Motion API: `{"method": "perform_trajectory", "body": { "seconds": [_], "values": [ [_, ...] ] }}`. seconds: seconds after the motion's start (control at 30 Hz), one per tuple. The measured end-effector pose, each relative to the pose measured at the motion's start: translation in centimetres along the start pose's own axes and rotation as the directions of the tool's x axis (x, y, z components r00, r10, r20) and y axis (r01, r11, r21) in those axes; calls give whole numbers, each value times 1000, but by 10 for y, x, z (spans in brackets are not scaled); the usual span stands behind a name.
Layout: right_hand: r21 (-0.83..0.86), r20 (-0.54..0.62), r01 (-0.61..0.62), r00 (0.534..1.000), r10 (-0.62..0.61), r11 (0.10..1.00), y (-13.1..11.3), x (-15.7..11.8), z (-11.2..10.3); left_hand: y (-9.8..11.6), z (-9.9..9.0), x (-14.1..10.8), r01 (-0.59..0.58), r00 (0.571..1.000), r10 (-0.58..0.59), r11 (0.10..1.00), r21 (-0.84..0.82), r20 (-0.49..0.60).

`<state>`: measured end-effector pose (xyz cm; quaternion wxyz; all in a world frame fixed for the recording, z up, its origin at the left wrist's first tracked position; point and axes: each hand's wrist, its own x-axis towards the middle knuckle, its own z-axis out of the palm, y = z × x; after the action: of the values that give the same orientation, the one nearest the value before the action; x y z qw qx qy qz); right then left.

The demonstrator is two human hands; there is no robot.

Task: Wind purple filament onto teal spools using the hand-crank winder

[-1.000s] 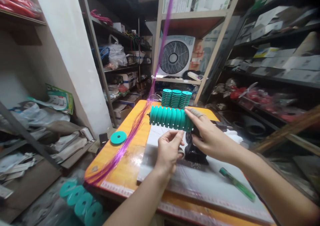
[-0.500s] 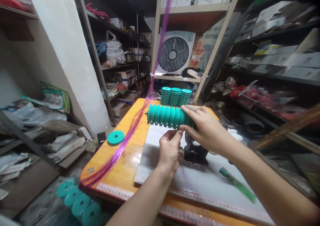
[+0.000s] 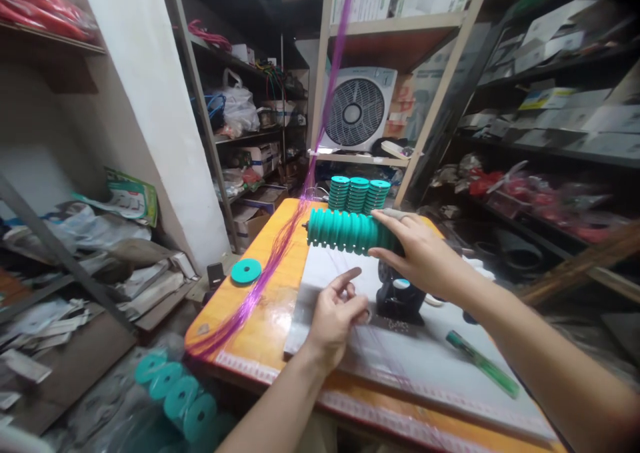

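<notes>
A row of teal spools (image 3: 340, 229) lies sideways on a black stand (image 3: 400, 299), with small white dots along its lower edge. My right hand (image 3: 413, 246) is wrapped round the right end of the row, thumb below and fingers on top. Below the spools, my left hand (image 3: 343, 309) is lifted away from them, index finger stretched out and the other fingers curled apart. Thin purple threads (image 3: 273, 259) hang from above and run down across the table's left side. A loose teal disc (image 3: 246, 271) lies to their left.
Stacked teal spools (image 3: 359, 194) stand at the table's back edge, before a box fan (image 3: 353, 109). A green tube (image 3: 483, 365) rests on the grey board (image 3: 310, 306) at the right. More teal spools (image 3: 175, 396) sit low at the left; loaded shelves surround the table.
My left hand has come down off the underside of the spool row and its fingers have opened. My right hand keeps its hold. The whole view has shifted slightly.
</notes>
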<state>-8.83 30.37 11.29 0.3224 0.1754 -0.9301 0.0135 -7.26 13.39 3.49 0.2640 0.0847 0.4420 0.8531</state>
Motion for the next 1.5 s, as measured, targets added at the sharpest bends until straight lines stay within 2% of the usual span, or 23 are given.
{"method": "perform_trajectory", "body": {
  "seconds": [0.13,0.27,0.4,0.5,0.6,0.7,0.8,0.9,0.97,1.07,1.17,1.23,1.3,1.4,1.47,1.5],
  "values": [
    [34,-133,12,991,-7,999,-19,-12,-5,0,-20,-20,32,999,-40,978,-207,-35],
    [72,-178,46,984,-33,996,-47,-20,-15,2,-28,-25,8,991,-43,964,-265,-127],
    [143,-74,156,986,-147,977,-68,-25,-14,3,-30,-25,-14,983,-24,979,-205,-182],
    [101,-1,170,985,-171,980,-77,-27,-5,3,-29,-28,-41,984,28,997,-72,-175],
    [133,27,102,994,-107,986,-83,-26,3,4,-28,-30,-55,981,61,998,37,-183],
    [235,48,-93,995,84,968,-87,-17,4,4,-26,-30,-56,974,75,994,95,-211],
    [414,158,-274,961,228,868,-90,-3,-4,3,-27,-31,-56,966,96,984,169,-239],
    [595,292,-363,929,227,717,-95,10,-13,4,-28,-33,-80,963,139,966,245,-230],
    [644,336,-380,920,200,664,-98,15,-16,5,-29,-36,-94,965,149,965,246,-217],
    [699,366,-386,916,162,602,-102,16,-18,7,-29,-40,-113,969,146,979,171,-200],
    [804,390,-419,907,158,421,-104,13,-20,8,-30,-43,-130,967,135,991,40,-216],
    [837,393,-424,906,159,345,-103,11,-23,10,-34,-43,-128,963,113,991,-48,-246],
    [846,404,-429,903,142,318,-100,7,-27,15,-40,-42,-155,946,119,983,-99,-301],
    [834,481,-494,869,115,246,-95,0,-31,26,-53,-39,-266,890,203,958,-103,-407],
    [814,529,-541,841,115,213,-94,-7,-30,35,-55,-39,-321,863,255,943,-84,-435],
    [808,541,-553,833,117,204,-94,-10,-29,39,-54,-40,-324,867,265,943,-72,-422]
  ]
}}
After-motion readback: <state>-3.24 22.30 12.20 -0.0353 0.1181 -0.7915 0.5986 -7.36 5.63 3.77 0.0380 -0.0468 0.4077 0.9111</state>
